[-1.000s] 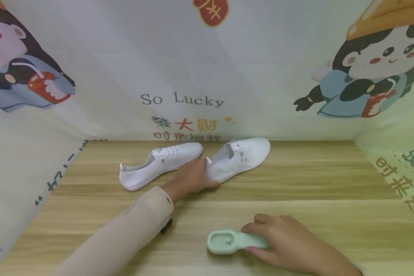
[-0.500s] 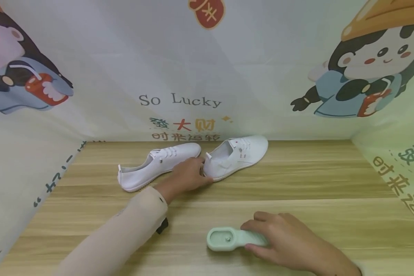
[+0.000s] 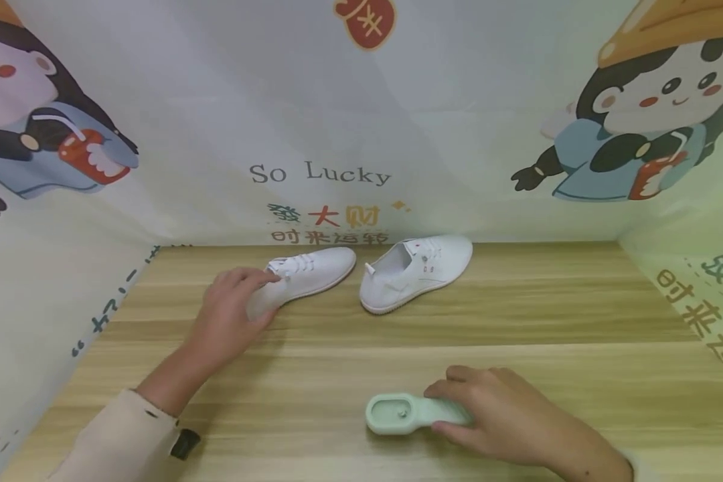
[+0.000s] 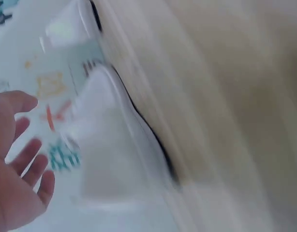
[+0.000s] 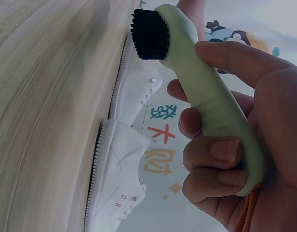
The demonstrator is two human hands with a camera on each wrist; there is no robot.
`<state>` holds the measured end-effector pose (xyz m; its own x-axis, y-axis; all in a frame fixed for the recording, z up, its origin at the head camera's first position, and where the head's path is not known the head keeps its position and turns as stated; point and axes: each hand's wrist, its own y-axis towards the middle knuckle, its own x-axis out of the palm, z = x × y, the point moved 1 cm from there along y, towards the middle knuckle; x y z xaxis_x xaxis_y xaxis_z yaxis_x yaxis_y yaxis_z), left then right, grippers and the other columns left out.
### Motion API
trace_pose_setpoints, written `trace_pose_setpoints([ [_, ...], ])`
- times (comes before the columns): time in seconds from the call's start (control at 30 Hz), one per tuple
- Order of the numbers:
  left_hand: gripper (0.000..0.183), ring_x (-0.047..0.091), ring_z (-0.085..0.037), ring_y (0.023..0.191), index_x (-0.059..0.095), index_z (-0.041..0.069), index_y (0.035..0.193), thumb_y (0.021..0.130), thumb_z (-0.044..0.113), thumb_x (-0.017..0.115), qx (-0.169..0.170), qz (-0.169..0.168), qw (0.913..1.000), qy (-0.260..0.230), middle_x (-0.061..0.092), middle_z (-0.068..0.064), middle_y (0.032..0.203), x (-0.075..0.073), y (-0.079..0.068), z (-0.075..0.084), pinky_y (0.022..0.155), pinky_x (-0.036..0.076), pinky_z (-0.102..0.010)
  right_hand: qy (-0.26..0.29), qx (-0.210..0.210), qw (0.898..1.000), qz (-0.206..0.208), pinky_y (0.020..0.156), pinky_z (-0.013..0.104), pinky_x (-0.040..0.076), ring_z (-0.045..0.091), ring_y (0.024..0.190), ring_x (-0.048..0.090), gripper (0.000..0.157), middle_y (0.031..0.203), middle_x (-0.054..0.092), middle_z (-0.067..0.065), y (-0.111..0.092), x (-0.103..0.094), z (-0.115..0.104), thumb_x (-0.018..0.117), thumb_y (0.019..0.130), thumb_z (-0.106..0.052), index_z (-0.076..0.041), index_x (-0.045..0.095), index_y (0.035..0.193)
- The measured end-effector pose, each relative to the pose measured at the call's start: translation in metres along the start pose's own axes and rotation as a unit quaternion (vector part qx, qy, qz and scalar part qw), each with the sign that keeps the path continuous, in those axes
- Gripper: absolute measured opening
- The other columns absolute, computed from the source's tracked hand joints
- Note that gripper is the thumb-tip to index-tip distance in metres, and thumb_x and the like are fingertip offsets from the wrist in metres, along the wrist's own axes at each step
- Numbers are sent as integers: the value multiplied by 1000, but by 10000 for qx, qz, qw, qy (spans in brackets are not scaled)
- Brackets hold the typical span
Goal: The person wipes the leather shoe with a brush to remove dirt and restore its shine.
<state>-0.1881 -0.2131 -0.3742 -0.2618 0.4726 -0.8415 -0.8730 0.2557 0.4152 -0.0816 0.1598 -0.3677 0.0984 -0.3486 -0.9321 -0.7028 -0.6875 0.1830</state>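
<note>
Two white lace-up shoes stand side by side at the back. In the head view my left hand (image 3: 231,311) is over the heel of the left shoe (image 3: 316,273), hiding most of its opening. The left wrist view, blurred, shows that hand's fingers spread and loosely bent, with nothing between them, beside the left shoe (image 4: 114,154). The right shoe (image 3: 422,284) stands untouched, toe toward the back wall. My right hand (image 3: 500,415) grips the handle of a pale green scrub brush (image 3: 388,414). Its black bristles (image 5: 151,35) face the table in the right wrist view.
A wood-grain tabletop (image 3: 313,388) lies under everything. A white printed backdrop (image 3: 458,134) closes off the back and both sides, with the shoe toes close to it. An orange loop (image 5: 245,212) hangs from the brush handle's end.
My left hand has left the heel of the right shoe and moved left and a little nearer, to the left shoe's heel. The right hand and its brush have hardly moved.
</note>
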Motion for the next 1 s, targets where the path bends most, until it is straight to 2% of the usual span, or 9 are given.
trace_pose_setpoints([
  [0.07,57,46,-43,122,59,10,132,80,17,83,-318,160,9993,116,55,-20,131,-4,-4,-14,98,34,-60,-35,18,10000,10,58,18,44,-8,66,45,25,89,63,-13,-1,0,2,75,87,-35,-19,74,107],
  [0.13,74,43,-48,123,50,9,141,78,23,85,-705,21,9973,211,50,-26,135,-6,-5,-29,97,33,-64,-16,62,10000,-32,59,19,45,-8,67,46,25,90,63,-14,-2,0,3,75,88,-36,-20,74,107],
  [0.23,97,44,-52,124,31,7,153,77,31,86,-1233,-548,9908,131,47,-32,139,-5,-4,-51,97,36,-67,-10,111,9999,-76,59,20,45,-8,68,47,24,91,63,-15,-4,0,5,74,88,-36,-21,74,107],
  [0.3,105,48,-52,122,22,3,156,78,35,85,-1557,-974,9830,-86,48,-35,138,-3,-3,-63,97,41,-64,-13,115,9999,-71,59,20,46,-8,69,47,24,91,63,-15,-4,1,7,74,89,-37,-21,74,107],
  [0.37,107,53,-49,120,19,1,155,79,39,84,-1797,-1284,9749,-288,49,-36,137,0,-3,-72,96,44,-60,-13,113,9999,-67,60,20,46,-8,69,47,24,91,63,-15,-4,1,7,74,89,-37,-21,74,107],
  [0.43,103,58,-44,113,24,0,151,79,44,83,-1938,-1497,9690,-328,53,-35,132,2,-3,-79,89,49,-54,-6,115,9999,-64,59,20,45,-8,68,47,24,91,63,-15,-4,1,7,74,89,-37,-22,74,107],
  [0.6,95,60,-30,93,43,2,141,74,57,82,-1877,-1861,9644,-30,63,-22,116,3,-2,-85,72,46,-39,22,128,9999,-69,59,19,44,-8,67,45,24,90,63,-15,-3,0,7,74,89,-37,-21,73,107],
  [0.8,91,59,-27,88,51,8,141,72,61,80,-1794,-2060,9613,342,67,-15,109,1,-1,-84,71,37,-41,-12,85,10000,-31,59,18,44,-8,67,46,25,91,63,-15,-1,-2,5,74,89,-37,-21,74,108],
  [1.0,86,58,-25,82,55,5,136,74,58,80,-1744,-2051,9623,385,68,-14,102,0,-6,-82,68,38,-38,-43,83,10000,1,59,18,44,-8,66,45,25,90,63,-15,-1,-1,4,74,88,-36,-20,74,107],
])
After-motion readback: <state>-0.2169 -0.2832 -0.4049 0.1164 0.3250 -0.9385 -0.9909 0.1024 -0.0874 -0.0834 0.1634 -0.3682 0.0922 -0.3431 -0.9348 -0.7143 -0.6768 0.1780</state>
